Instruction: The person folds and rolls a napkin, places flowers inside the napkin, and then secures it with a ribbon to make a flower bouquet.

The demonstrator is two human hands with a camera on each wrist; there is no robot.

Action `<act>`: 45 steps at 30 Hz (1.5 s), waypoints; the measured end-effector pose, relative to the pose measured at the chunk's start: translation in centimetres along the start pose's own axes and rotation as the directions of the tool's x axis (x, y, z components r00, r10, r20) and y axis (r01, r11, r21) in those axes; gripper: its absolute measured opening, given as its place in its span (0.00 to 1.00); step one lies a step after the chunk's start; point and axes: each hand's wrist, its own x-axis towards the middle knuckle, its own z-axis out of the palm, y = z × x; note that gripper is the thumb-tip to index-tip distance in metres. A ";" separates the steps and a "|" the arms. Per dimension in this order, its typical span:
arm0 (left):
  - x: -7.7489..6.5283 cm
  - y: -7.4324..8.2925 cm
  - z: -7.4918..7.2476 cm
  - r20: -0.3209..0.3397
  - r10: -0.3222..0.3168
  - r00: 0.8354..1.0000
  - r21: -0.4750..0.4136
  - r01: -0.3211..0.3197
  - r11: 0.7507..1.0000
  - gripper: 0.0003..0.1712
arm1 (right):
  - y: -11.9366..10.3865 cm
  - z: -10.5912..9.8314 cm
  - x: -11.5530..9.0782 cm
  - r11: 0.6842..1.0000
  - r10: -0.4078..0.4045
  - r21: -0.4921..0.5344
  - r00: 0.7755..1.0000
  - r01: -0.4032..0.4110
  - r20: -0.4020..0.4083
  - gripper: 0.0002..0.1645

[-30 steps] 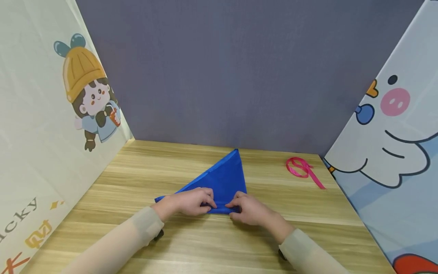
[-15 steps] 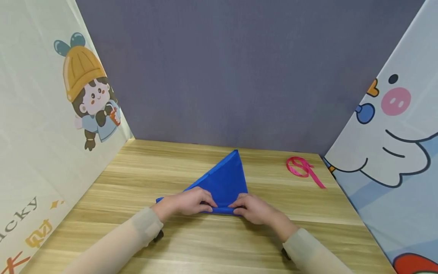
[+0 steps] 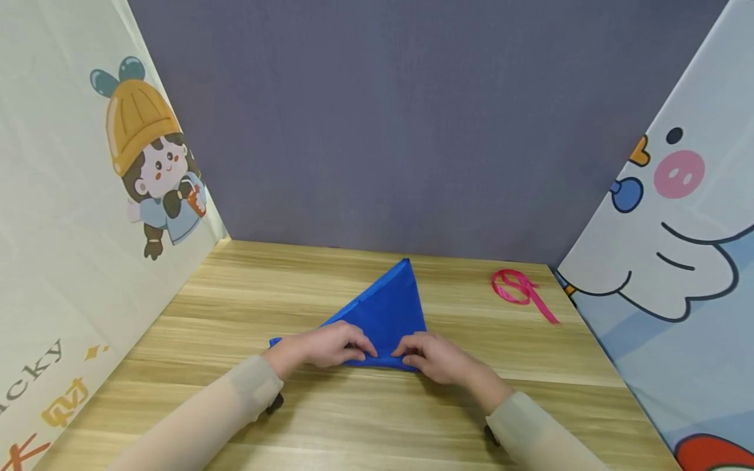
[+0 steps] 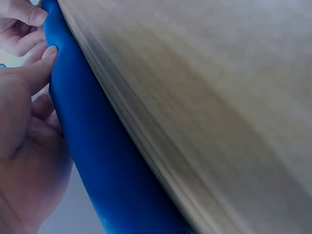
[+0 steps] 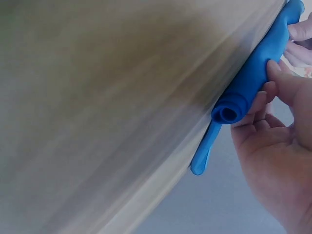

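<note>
A blue cloth lies on the table, folded to a triangle whose tip points away from me. Its near edge is rolled into a narrow tube, and the spiral end of the roll shows in the right wrist view. My left hand pinches the roll near its middle, thumb on the near side and fingertips on top. Just to the right, my right hand grips the same roll close to its right end. In the left wrist view, the left thumb presses against the blue roll. The cloth's left corner pokes out behind the left wrist.
A loosely looped pink ribbon lies at the back right of the wooden table. A grey panel stands behind the table. Printed cartoon panels flank it on the left and right.
My right hand has shifted slightly to the right along the near edge. That edge has gone from loosely folded to a tighter roll, and the cloth's far tip has come slightly nearer.
</note>
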 end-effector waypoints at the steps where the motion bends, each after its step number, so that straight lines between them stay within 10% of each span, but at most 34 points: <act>1: 0.1 0.0 0.0 0.003 0.003 1.000 0.012 -0.003 1.000 0.14 | 0.0 0.0 0.0 1.000 -0.002 -0.017 1.000 0.002 -0.002 0.11; 11: 0.5 0.4 -0.1 -0.024 0.045 0.999 0.218 -0.038 0.975 0.12 | -1.0 0.2 0.4 0.988 -0.016 -0.154 1.000 0.014 -0.013 0.11; 28: 0.5 0.8 -0.3 0.075 0.009 0.997 0.202 -0.024 0.979 0.19 | -0.4 0.3 0.0 0.995 -0.001 -0.104 1.000 0.002 0.008 0.17; 45: 0.2 0.2 -0.3 0.021 0.001 1.000 0.100 -0.003 0.995 0.13 | 0.5 -0.1 0.0 0.993 -0.047 -0.110 0.999 0.047 0.006 0.12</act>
